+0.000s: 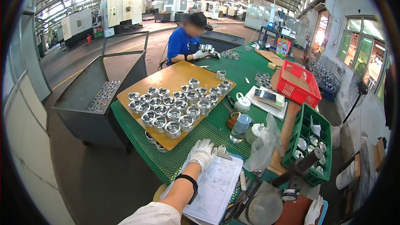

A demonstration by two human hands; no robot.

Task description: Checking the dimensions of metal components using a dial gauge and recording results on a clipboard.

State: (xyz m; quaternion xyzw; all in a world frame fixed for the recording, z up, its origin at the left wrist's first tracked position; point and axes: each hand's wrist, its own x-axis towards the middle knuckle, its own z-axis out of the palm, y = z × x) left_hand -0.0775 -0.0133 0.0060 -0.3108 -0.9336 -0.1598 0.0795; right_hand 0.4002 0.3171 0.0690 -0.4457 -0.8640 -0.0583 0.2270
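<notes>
My left hand (201, 154), in a white glove, lies with its fingers stretched out at the top of a clipboard (238, 157), beside its metal clip (224, 153). A printed form sheet (214, 189) covers the board. At the lower right, my right hand (313, 211), also gloved, rests with straight fingers along the edge of a reddish-brown sheet (293, 209); part of it is cut off by the frame. Beyond my left hand, many silver pistons (173, 129) stand in rows on a yellow board (187, 70). A dial gauge (290, 194) on a dark stand is near my right hand.
The table has green mesh matting (146, 154). Bottles (241, 128), a plastic bag (264, 150), a phone (265, 96), a red crate (298, 83) and a green divided crate (308, 141) stand right. A metal cart (100, 116) is left. Across the table, a co-worker (183, 43) holds pistons.
</notes>
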